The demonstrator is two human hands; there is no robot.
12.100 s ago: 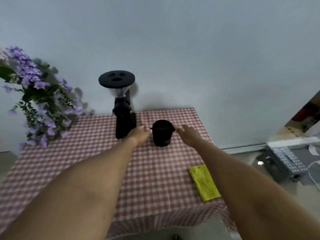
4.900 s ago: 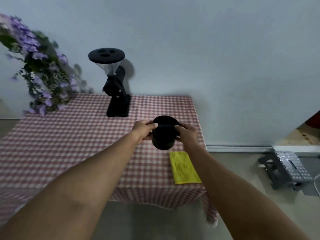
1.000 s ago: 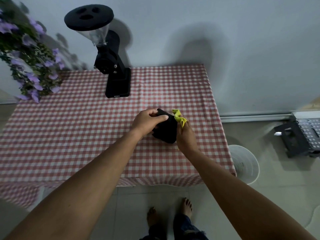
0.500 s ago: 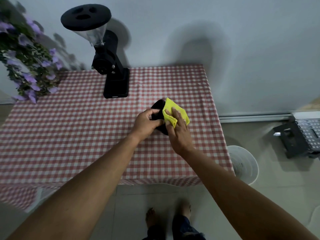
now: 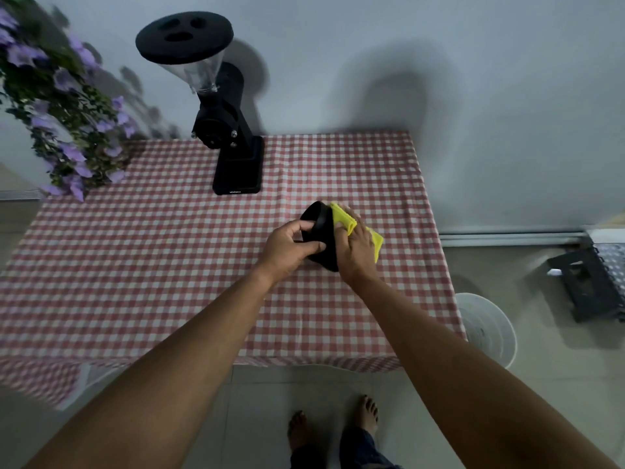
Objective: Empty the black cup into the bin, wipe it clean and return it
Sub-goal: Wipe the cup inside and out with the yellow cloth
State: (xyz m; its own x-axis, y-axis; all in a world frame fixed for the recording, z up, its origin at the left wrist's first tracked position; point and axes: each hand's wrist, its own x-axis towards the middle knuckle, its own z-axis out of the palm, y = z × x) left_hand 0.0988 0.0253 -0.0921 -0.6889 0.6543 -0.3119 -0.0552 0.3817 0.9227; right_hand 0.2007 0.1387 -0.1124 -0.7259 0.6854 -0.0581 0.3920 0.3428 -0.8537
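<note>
Head view: both bare arms reach forward from the near edge over the table point(image 5: 135, 265), which has a red-and-white checked cover, and the 2 hands meet right of its centre. The left hand point(image 5: 285, 247) comes in from the left with its back turned up; the right hand point(image 5: 355, 250) comes in from the right, wrist bent slightly inward. There is 1 black cup point(image 5: 324, 230), lifted off the table and tipped so its mouth faces left and away, held between the hands. There is 1 yellow cloth point(image 5: 342, 219), 1 black grinder point(image 5: 233, 143) at the far side, 1 spray of purple flowers point(image 5: 67, 130) at the far left, 1 white bin point(image 5: 487, 328) on the floor just right of the table, 1 black stool point(image 5: 588, 286) further right, and 2 bare feet point(image 5: 367, 414) at the near edge. The left fingers point(image 5: 306, 226) and thumb curl round the cup at its rim, gripping it. The right fingers are close together and bent over the cloth, pressing it to the right side of the cup.
</note>
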